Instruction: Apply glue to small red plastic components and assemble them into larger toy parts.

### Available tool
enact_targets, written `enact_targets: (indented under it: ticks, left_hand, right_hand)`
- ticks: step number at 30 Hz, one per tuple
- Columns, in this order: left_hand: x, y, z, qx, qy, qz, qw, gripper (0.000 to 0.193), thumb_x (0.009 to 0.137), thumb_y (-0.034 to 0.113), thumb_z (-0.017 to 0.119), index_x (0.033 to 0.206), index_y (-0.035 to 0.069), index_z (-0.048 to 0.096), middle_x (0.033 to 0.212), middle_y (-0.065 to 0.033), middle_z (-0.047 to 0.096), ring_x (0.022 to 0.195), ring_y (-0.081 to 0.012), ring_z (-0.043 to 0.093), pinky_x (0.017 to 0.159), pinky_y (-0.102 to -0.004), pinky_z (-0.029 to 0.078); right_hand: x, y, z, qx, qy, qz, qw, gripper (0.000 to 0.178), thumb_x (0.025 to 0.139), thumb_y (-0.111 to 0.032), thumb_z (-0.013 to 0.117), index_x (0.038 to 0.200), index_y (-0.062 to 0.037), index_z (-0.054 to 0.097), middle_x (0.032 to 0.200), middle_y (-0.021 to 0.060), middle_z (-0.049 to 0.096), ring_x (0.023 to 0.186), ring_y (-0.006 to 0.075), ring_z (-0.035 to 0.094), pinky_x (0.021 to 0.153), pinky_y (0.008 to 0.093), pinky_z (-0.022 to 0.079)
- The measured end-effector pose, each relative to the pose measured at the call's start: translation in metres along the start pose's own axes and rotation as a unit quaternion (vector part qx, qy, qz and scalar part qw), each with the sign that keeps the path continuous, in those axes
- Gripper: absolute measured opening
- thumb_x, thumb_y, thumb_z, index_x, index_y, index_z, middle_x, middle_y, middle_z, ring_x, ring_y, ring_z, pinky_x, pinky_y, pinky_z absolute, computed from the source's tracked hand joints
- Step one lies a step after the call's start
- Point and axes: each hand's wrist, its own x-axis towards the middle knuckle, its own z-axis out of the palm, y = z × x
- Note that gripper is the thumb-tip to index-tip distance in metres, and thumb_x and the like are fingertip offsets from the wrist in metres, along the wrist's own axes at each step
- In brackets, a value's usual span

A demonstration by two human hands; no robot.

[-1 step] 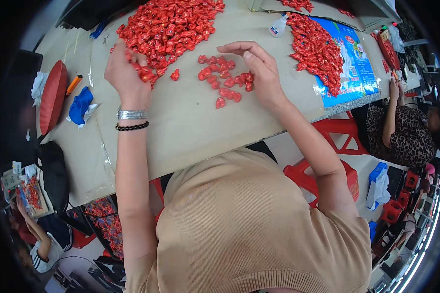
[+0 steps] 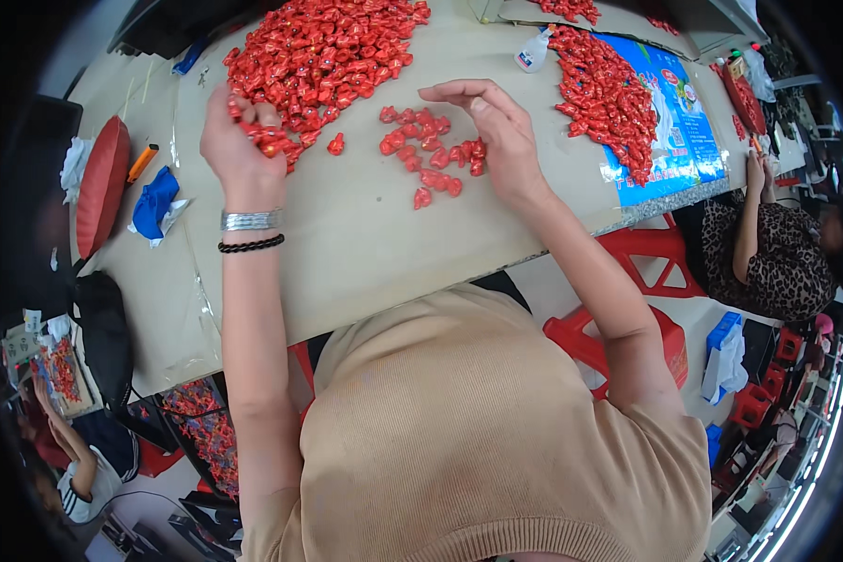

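My left hand (image 2: 237, 148) is curled at the lower left edge of a large pile of small glossy red pieces (image 2: 323, 56). Red pieces show between and beside its bent fingers; how many it holds is hidden. A bangle and a dark braided bracelet circle that wrist. My right hand (image 2: 504, 136) rests on its edge on the table, fingers apart and curved, beside a loose cluster of red pieces (image 2: 429, 140). Its fingers hold nothing that I can see. One single red piece (image 2: 335, 144) lies between the pile and the cluster.
Farther right, another red heap (image 2: 604, 98) lies partly on a blue printed sheet (image 2: 670, 122), near a small white bottle (image 2: 534, 51). At left are a red tray (image 2: 103, 187), an orange marker (image 2: 142, 163) and a blue cloth (image 2: 155, 201). A co-worker (image 2: 768, 244) sits at right.
My left hand has turned slightly and shifted a little, and red pieces among its fingers show more clearly. My right hand is nearly still.
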Motion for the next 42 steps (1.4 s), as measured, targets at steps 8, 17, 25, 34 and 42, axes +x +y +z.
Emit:
enact_targets:
  ticks: [8,17,25,34,42]
  left_hand:
    - [0.033,0.022,-0.049,-0.391,-0.028,-0.190,0.900,0.035,0.093,0.032,0.042,0.066,0.011,0.039,0.059,0.0008,0.037,0.056,-0.0129,0.040,0.053,-0.0273,0.026]
    - [0.017,0.006,-0.045,-0.437,0.019,-0.269,0.858,0.043,0.096,0.045,0.030,0.078,0.009,0.045,0.072,-0.0058,0.048,0.068,-0.0168,0.048,0.054,-0.0280,0.034]
    - [0.008,-0.011,-0.033,-0.434,-0.059,-0.362,0.823,0.025,0.092,0.025,0.041,0.087,0.005,0.055,0.082,-0.0083,0.053,0.076,-0.0196,0.053,0.051,-0.0246,0.042]
    - [-0.009,-0.014,-0.036,-0.290,-0.206,-0.339,0.871,0.046,0.099,0.046,0.038,0.102,0.007,0.061,0.087,-0.0095,0.059,0.072,-0.0183,0.047,0.052,-0.0238,0.038]
    - [-0.042,-0.013,-0.013,-0.241,-0.232,-0.342,0.878,0.038,0.099,0.034,0.039,0.114,0.004,0.056,0.097,-0.0141,0.059,0.075,-0.0208,0.047,0.051,-0.0270,0.039]
  right_hand:
    - [-0.005,-0.004,0.003,0.103,0.111,0.035,0.988,0.032,0.091,-0.015,0.040,0.112,0.0052,0.054,0.114,0.0223,0.061,0.115,0.0263,0.054,0.107,0.0372,0.032]
    - [-0.022,-0.002,-0.003,0.044,0.182,0.041,0.981,0.023,0.090,-0.016,0.045,0.106,-0.0080,0.060,0.106,0.0063,0.069,0.105,0.0116,0.059,0.062,0.0213,0.036]
    - [-0.021,0.004,0.005,0.280,0.198,0.027,0.939,0.018,0.089,-0.006,0.047,0.103,0.0023,0.055,0.105,0.0212,0.064,0.106,0.0310,0.060,0.102,0.0418,0.040]
    - [0.008,-0.006,-0.052,0.011,0.376,-0.062,0.924,0.028,0.081,-0.004,0.061,0.107,0.0001,0.051,0.105,0.0168,0.063,0.095,0.0224,0.059,0.089,0.0369,0.047]
    - [0.052,0.007,-0.095,-0.369,0.278,0.049,0.885,0.063,0.071,-0.015,0.075,0.124,0.0039,0.047,0.115,0.0190,0.061,0.104,0.0280,0.059,0.090,0.0371,0.047]
